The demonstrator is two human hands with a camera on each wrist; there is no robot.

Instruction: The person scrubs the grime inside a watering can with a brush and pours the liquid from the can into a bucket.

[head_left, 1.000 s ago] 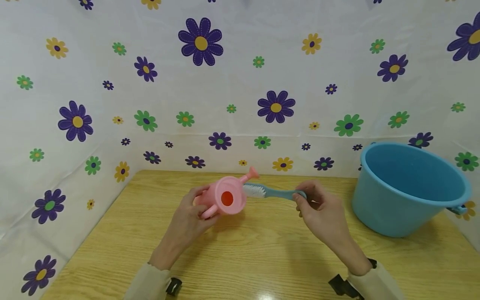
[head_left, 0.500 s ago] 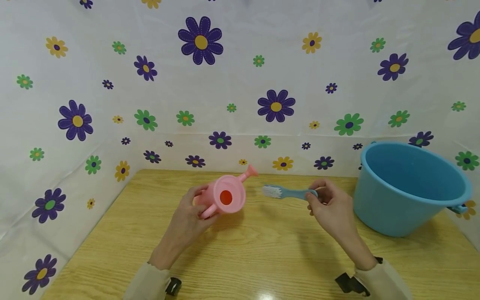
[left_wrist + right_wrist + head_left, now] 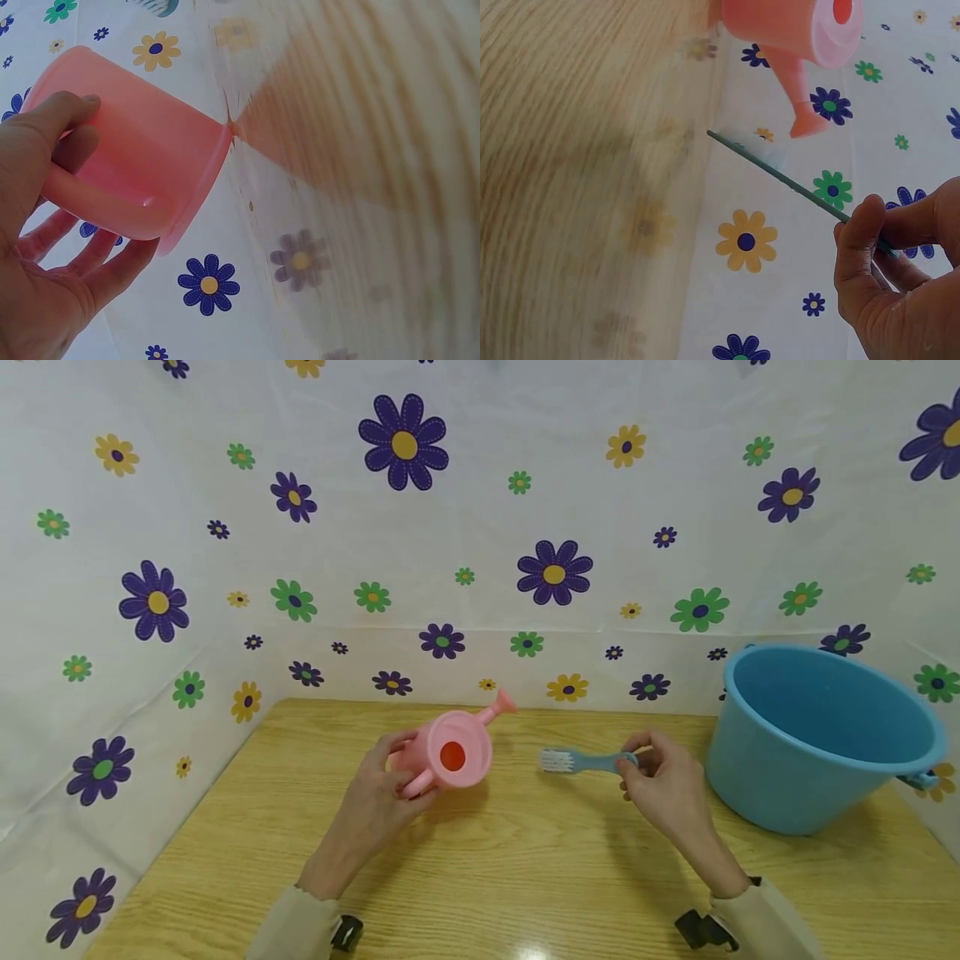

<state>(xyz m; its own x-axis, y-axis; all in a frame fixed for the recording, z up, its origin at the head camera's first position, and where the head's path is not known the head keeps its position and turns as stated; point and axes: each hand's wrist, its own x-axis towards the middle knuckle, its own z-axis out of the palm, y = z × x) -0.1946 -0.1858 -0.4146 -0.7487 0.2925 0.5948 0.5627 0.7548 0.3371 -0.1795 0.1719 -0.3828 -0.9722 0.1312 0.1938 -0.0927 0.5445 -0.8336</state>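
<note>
My left hand (image 3: pixel 386 789) grips a pink watering can (image 3: pixel 474 750) by its body and handle, the thumb hooked near the handle. The can is tilted toward me, its round opening and a red spot inside showing; in the left wrist view its base edge (image 3: pixel 196 196) touches or nears the wood. To the right, my right hand (image 3: pixel 667 785) pinches the handle end of a blue brush (image 3: pixel 592 762) with white bristles (image 3: pixel 557 761). In the right wrist view the brush (image 3: pixel 780 177) is held above the table, apart from the can's spout (image 3: pixel 787 82).
A large blue bucket (image 3: pixel 780 777) stands on the right of the wooden table (image 3: pixel 480 877), just beyond my right hand. Behind and to the left hangs a white flower-printed sheet (image 3: pixel 480 527) along the table's edges.
My right hand has drawn the brush rightward, away from the watering can, then slightly lower, bristles turning more into view. The left hand and can stay almost still.
</note>
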